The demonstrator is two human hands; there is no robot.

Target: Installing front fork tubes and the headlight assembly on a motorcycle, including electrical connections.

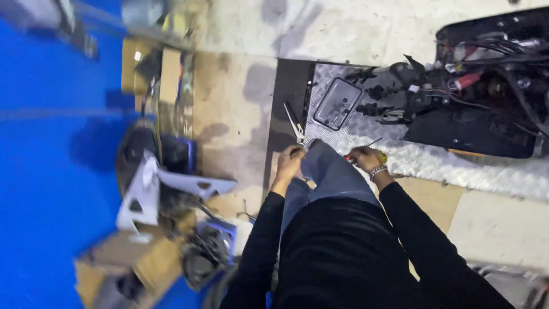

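Observation:
I look down along my black sleeves and a bent knee in blue jeans (327, 170). My left hand (290, 160) reaches down beside the knee with its fingers curled at the handles of a pair of pliers (295, 124) that lies on the dark mat. My right hand (366, 158), with a bracelet on the wrist, is closed around a screwdriver with a red and yellow handle (378, 157), whose thin shaft points up and away. Both hands hover just above a silver checker-plate platform (400, 154).
A small clear tray (337, 103) with small parts sits on the platform. A stripped scooter with exposed wiring (480, 91) stands at the upper right. White body panels (154, 191), cardboard boxes and dark parts lie on the left beside a blue surface (51, 171).

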